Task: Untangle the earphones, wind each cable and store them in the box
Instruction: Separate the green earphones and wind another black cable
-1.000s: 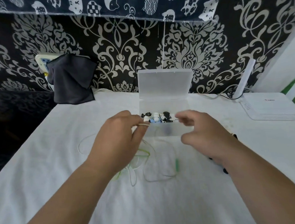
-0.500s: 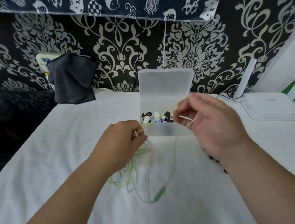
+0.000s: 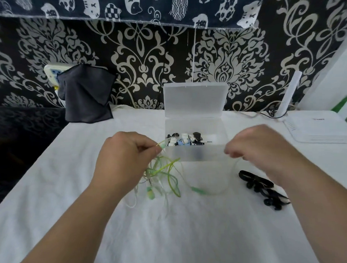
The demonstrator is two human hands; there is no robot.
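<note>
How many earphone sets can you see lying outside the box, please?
2: the green earphones tangled below the left hand, the black earphones by the right hand. A pale cable in the tangle may be a third.

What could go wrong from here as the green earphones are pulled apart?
The left hand pinches one end above the tangled green earphones while the right hand seems to hold another strand; pulling wider may tighten the tangle. The right forearm passes close by the black earphones and might sweep them away.
</note>
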